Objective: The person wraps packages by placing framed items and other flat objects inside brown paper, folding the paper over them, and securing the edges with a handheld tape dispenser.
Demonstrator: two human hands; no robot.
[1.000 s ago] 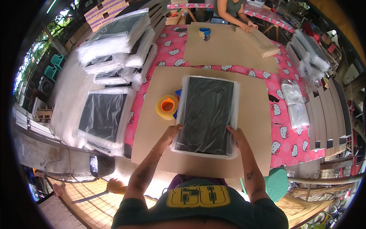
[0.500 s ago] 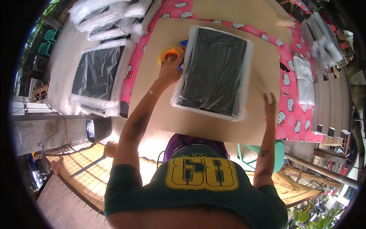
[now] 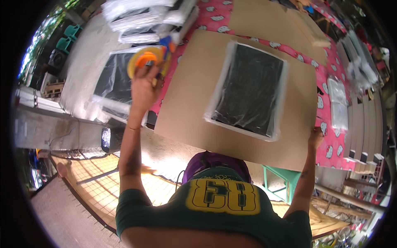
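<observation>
My left hand is closed around a tape dispenser with an orange hub, a yellowish tape roll and a blue part. It is raised past the left edge of a brown cardboard sheet. On the sheet lies a flat dark rectangular panel wrapped in clear plastic, tilted slightly. My right hand is at the sheet's right edge, fingers curled on it; the fingertips are partly hidden.
Another wrapped panel lies at the left, below stacked wrapped panels. A pink patterned cloth covers the table. Folded clear plastic and long grey-brown pieces are on the right. A green stool stands below.
My left hand has lifted the tape dispenser off the cardboard and swung it left. My right hand has moved down to the sheet's right edge and curled. The view has shifted.
</observation>
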